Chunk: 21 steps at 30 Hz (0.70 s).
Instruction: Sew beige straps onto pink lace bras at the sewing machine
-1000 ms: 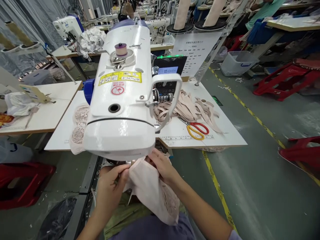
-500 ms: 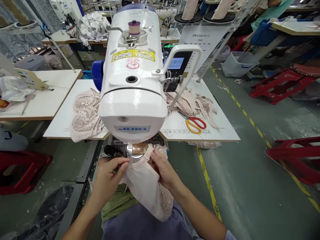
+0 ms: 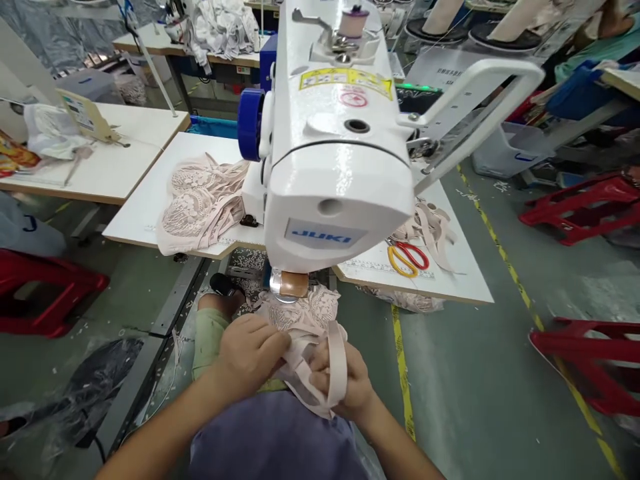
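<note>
A pale pink lace bra (image 3: 300,310) hangs between my lap and the sewing machine (image 3: 340,180), in front of the machine's metal presser area (image 3: 289,285). My left hand (image 3: 253,353) is closed on the bra's edge, thumb and fingers pressed together. On the other side my right hand (image 3: 350,380) has its fingers curled into the bra's band, and a pale strap (image 3: 338,363) loops up over them. The fingertips of both hands are partly hidden by cloth.
Left of the machine, more lace bras (image 3: 200,200) lie piled on the white table (image 3: 135,193). To the right are scissors (image 3: 407,259) with red and yellow handles and loose pale straps (image 3: 433,230). Red stools (image 3: 590,360) stand on the floor.
Both hands have drawn the bra back from the machine towards my lap. It is now turned and bunched, with its lace showing and a strap looped up. The head view has shifted.
</note>
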Motion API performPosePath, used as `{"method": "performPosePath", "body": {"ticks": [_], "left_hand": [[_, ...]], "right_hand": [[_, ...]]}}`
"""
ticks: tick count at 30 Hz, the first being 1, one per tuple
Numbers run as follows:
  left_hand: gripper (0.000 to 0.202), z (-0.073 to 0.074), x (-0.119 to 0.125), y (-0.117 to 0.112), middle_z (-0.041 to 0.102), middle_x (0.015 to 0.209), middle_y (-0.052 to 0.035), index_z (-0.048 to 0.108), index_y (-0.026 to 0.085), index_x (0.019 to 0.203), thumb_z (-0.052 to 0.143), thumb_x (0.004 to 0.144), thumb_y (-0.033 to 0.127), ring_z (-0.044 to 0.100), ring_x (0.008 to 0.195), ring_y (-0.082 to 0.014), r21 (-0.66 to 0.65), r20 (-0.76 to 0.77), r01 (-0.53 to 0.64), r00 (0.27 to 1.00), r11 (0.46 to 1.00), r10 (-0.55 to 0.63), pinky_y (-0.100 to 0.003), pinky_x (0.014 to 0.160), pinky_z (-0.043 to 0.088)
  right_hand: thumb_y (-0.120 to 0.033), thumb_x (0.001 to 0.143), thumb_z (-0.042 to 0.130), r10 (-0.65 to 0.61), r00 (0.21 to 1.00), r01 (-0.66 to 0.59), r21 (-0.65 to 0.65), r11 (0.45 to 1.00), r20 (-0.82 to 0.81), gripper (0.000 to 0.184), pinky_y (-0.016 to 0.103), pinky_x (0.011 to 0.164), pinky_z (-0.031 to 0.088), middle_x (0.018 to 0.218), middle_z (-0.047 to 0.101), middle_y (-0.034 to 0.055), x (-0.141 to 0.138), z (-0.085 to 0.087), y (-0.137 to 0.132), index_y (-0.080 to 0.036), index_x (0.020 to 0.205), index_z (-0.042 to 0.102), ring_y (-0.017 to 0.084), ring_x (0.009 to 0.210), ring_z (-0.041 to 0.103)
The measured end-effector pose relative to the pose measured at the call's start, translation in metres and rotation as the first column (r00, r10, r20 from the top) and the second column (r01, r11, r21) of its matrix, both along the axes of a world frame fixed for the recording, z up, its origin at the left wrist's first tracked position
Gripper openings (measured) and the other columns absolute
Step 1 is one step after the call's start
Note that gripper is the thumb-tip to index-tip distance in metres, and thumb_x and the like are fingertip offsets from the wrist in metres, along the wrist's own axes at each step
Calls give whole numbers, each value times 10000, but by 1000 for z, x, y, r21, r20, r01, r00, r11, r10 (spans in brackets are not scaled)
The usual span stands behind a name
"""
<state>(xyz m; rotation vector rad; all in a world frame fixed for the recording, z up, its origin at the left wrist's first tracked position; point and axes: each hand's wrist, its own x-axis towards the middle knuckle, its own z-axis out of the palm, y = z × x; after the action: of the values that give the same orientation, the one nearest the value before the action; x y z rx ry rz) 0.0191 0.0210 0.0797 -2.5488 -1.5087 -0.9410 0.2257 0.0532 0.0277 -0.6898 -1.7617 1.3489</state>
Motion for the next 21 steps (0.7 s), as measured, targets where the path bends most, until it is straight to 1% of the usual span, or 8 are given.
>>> {"method": "performPosePath", "body": {"ticks": [3, 5, 8, 13, 16, 18, 20, 21], "left_hand": [[188, -1, -6, -4, 588, 574, 7, 628, 194, 834, 505, 949, 109, 494, 555, -154, 91, 14, -12, 1000, 996, 11, -324, 567, 330], [188, 0, -8, -5, 580, 563, 12, 622, 201, 834, 505, 943, 102, 490, 543, -155, 108, 24, -10, 1000, 994, 7, -326, 559, 325], [170, 1, -9, -6, 575, 563, 13, 623, 192, 856, 510, 928, 87, 484, 533, -154, 111, 36, -9, 999, 994, 5, -323, 548, 325], [150, -1, -15, -8, 557, 563, 24, 650, 169, 977, 521, 932, 106, 485, 526, -147, 116, 44, 16, 999, 993, -21, -309, 543, 340], [207, -3, -18, -8, 567, 559, 41, 645, 137, 1128, 582, 932, 121, 500, 521, -140, 164, 12, 146, 989, 976, -150, -304, 536, 353], [193, -3, -18, -7, 583, 558, 41, 647, 128, 1117, 589, 934, 109, 505, 512, -136, 176, 3, 208, 977, 962, -212, -306, 532, 363], [140, 1, -16, -7, 602, 571, 29, 662, 150, 1027, 530, 978, 147, 518, 507, -135, 69, 86, 173, 980, 982, -179, -299, 516, 367], [181, 5, -16, -8, 613, 585, 22, 663, 166, 963, 489, 1007, 183, 536, 514, -133, -60, 163, 136, 979, 989, -125, -288, 507, 374]], "right_hand": [[-306, 893, 687, 36, 998, -24, 235, 972, -47, 63, 343, 613, 595, 772, 735, 26, 1, 6, 1, -278, 949, 695, 215, 655, 705], [-251, 897, 675, 69, 995, -43, 329, 943, -67, 177, 340, 655, 627, 846, 767, 31, -1, 13, 2, -290, 1069, 673, 220, 708, 743], [-229, 900, 676, 80, 992, -39, 360, 932, -102, 275, 336, 711, 641, 872, 779, 31, -5, 19, 4, -297, 1165, 642, 216, 744, 761], [-273, 919, 668, 83, 993, -56, 294, 954, -80, 171, 352, 777, 638, 883, 784, 35, -7, 16, 2, -278, 1089, 686, 214, 762, 765], [-355, 928, 664, 90, 992, -74, 184, 980, -84, 129, 356, 776, 630, 851, 777, 39, -7, 10, -2, -265, 1000, 721, 217, 746, 756], [-401, 921, 666, 79, 994, -72, 101, 992, -71, 145, 377, 800, 621, 819, 763, 39, -6, 7, -5, -271, 938, 728, 224, 738, 747], [-430, 906, 674, 42, 997, -38, 64, 997, -59, 157, 404, 813, 609, 824, 750, 46, -3, 7, -6, -280, 889, 719, 236, 749, 736], [-438, 893, 688, 5, 998, 1, 78, 997, -66, 154, 410, 798, 603, 842, 745, 51, 0, 7, -8, -287, 884, 711, 241, 759, 728]]}}
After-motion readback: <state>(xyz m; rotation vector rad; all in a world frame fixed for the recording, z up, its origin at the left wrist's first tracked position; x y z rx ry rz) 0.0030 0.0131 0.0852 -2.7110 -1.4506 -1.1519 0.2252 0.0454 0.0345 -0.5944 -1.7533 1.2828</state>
